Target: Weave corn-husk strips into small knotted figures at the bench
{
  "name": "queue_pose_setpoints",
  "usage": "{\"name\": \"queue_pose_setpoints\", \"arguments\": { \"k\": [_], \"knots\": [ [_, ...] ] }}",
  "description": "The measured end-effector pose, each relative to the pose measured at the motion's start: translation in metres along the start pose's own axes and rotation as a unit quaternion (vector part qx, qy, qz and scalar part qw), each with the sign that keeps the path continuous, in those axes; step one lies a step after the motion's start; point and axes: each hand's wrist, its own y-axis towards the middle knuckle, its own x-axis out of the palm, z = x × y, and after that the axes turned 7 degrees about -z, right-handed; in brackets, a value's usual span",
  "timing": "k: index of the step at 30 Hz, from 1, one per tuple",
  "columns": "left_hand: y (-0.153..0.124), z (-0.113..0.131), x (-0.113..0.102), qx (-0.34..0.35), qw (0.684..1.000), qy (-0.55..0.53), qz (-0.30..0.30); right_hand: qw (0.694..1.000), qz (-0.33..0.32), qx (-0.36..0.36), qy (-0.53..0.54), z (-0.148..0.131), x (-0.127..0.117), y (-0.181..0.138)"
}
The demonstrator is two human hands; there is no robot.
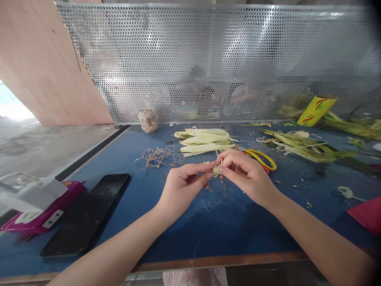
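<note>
My left hand (181, 186) and my right hand (244, 172) meet above the middle of the blue table (232, 230). Both pinch a small pale green leaf piece (217, 171) between their fingertips, and thin threads hang from it. Just beyond the hands lies a pile of pale yellow leaf strips (205, 142). Scissors with yellow and red handles (262, 159) lie partly behind my right hand.
A tangle of brown string (159, 157) and a string ball (148, 120) lie at the back left. A black phone (86, 214) and a pink-and-white device (38, 206) sit at the left. Green leaves (309, 149), a yellow container (317, 110) and a red object (366, 214) are at the right. People sit behind the perforated metal screen (190, 59).
</note>
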Motion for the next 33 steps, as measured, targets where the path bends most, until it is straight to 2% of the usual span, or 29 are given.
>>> {"name": "queue_pose_setpoints", "arguments": {
  "k": [5,11,17,21,33],
  "knots": [
    [-0.0026,-0.0007,-0.0013,0.046,0.997,0.051,-0.019,1.000,-0.013,-0.001,-0.018,-0.0009,-0.0009,0.0001],
    [-0.0025,0.0036,0.0001,0.043,0.997,0.061,-0.013,0.999,-0.047,0.005,0.001,-0.0011,-0.0037,-0.0013],
    [-0.0043,0.0039,0.0013,0.055,0.998,0.020,-0.007,0.988,-0.061,0.045,0.132,-0.0024,-0.0024,-0.0006],
    [-0.0058,0.0056,0.0030,0.053,0.998,-0.023,-0.016,0.980,-0.064,0.043,0.186,-0.0022,-0.0014,-0.0001],
    [-0.0057,0.0060,0.0045,0.033,0.998,-0.057,-0.023,0.989,-0.062,0.042,0.125,-0.0015,-0.0018,0.0001]
  ]
}}
